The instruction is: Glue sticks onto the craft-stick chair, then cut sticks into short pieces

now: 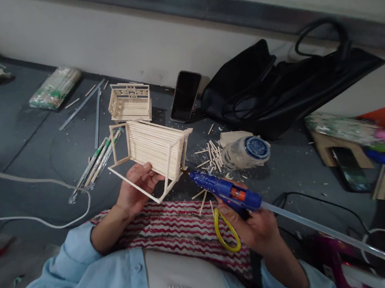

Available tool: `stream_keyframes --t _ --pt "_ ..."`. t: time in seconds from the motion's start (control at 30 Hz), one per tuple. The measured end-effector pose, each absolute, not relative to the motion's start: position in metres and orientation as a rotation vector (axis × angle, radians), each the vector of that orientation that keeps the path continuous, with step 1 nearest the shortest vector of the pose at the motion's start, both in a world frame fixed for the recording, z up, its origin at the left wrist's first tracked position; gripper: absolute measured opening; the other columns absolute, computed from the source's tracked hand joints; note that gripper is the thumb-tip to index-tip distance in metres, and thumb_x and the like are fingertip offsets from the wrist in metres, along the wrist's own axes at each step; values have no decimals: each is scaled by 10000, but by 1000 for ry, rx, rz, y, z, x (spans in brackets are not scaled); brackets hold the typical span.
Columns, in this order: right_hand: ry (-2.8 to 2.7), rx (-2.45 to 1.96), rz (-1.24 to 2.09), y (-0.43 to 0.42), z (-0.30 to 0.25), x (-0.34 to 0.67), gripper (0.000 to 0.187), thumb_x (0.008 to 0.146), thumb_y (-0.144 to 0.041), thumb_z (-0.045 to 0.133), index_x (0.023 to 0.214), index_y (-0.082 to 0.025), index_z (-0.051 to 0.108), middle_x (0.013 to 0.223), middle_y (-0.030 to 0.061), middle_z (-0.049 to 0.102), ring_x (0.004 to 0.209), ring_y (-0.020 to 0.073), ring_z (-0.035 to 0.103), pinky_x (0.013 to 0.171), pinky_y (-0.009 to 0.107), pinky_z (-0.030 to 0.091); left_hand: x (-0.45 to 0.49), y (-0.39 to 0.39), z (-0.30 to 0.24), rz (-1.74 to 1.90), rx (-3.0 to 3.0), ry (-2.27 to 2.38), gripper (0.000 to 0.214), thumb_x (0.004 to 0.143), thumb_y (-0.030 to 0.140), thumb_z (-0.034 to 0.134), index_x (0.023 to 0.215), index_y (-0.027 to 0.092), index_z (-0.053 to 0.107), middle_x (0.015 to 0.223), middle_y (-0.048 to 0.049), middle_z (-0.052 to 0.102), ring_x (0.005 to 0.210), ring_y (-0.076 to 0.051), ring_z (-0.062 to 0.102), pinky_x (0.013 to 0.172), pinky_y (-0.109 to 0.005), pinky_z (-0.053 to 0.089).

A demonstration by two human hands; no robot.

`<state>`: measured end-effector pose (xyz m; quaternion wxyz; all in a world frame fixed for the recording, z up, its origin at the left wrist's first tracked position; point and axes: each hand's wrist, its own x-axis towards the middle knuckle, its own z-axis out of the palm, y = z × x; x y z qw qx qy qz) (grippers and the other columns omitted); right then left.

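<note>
My left hand [138, 188] is closed on a small model of pale wooden sticks [151, 143], with a slatted panel and an open stick frame, held tilted above my lap. In my right hand [256, 229] is a blue glue gun [213, 183], its nozzle at the model's lower right corner; whether it touches cannot be made out. A long clear glue stick [324, 221] runs out of the gun's back. A yellow loop-shaped handle [217, 230] hangs by my right fingers, the rest of that tool hidden.
Behind the model stand a second stick model [131, 107] and a phone [185, 96]. Cut sticks [214, 155] lie beside a blue-lidded jar [257, 148]. A black bag [259, 95] leans at the wall. Packed sticks [98, 161] and a white cable [44, 178] lie left.
</note>
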<state>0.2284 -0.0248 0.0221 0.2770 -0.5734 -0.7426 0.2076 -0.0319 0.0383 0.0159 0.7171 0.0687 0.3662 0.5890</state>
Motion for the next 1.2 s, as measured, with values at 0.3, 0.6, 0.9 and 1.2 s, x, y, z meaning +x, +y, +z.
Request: stream_keyframes --t 0.3,0.6,0.9,1.2 --pt "-2065 -1479 582 -21 41 214 451 848 -320 559 1295 -277 508 1193 60 640 1059 242 610 928 403 497 -32 36 14 1325 252 821 140 625 168 741 625 124 609 652 -14 675 581 -129 654 574 -236 583" --pt "-2067 -1453 595 -21 44 212 472 841 -300 575 1307 -298 499 1215 35 629 1096 236 591 947 394 484 -32 36 13 1332 249 793 139 623 158 749 665 126 620 684 -9 684 592 -124 654 580 -233 589" --pt "-2078 -1466 569 -21 43 215 459 845 -317 565 1300 -302 503 1200 38 638 1076 239 606 948 398 488 -32 37 15 1338 195 822 135 620 128 735 603 133 601 656 -5 683 571 -131 660 551 -224 592" --pt "-2039 -1467 594 -20 43 214 437 846 -330 560 1279 -286 527 1180 51 651 1029 243 631 931 404 500 -33 38 17 1344 150 819 128 664 95 686 592 129 586 670 -18 685 582 -118 653 565 -209 592"
